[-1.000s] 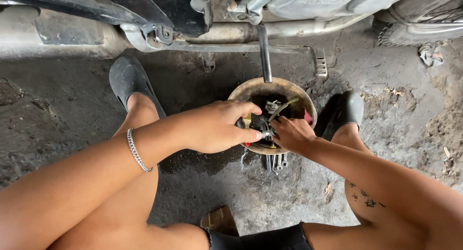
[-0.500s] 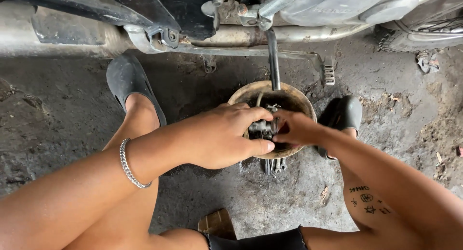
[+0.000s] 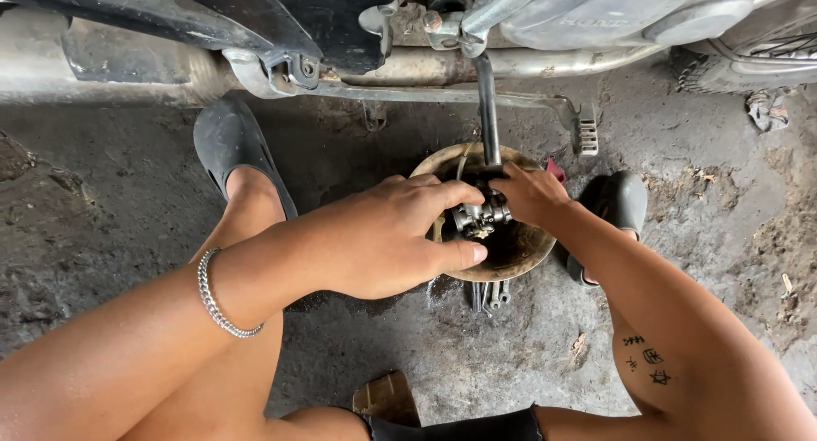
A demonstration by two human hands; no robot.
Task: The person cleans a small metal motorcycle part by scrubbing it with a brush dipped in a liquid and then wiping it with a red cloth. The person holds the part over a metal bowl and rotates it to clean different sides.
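Both hands meet over a round, dirty metal bowl [image 3: 519, 258] that sits on the stained concrete floor [image 3: 477, 356] between the person's feet. The left hand [image 3: 387, 237] comes in from about eight o'clock, its fingers curled closed around the left side of a small grey metal engine part [image 3: 482, 217], thumb pressed along the bowl's near rim. The right hand [image 3: 532, 194] comes in from four o'clock, and its fingers are bent closed on the part's right side, so the part is held between the two hands just above the bowl's middle. At six o'clock from the bowl a few metal wrenches [image 3: 488, 295] lie on the floor, their ends tucked under its edge. At twelve o'clock a dark kick lever [image 3: 488, 109] hangs down from a motorcycle [image 3: 340, 33] toward the bowl, with a foot peg [image 3: 587, 130] at about one o'clock. A black shoe [image 3: 228, 143] sits at ten o'clock, a grey one [image 3: 625, 201] at three. A silver chain bracelet [image 3: 213, 301] circles the left wrist.
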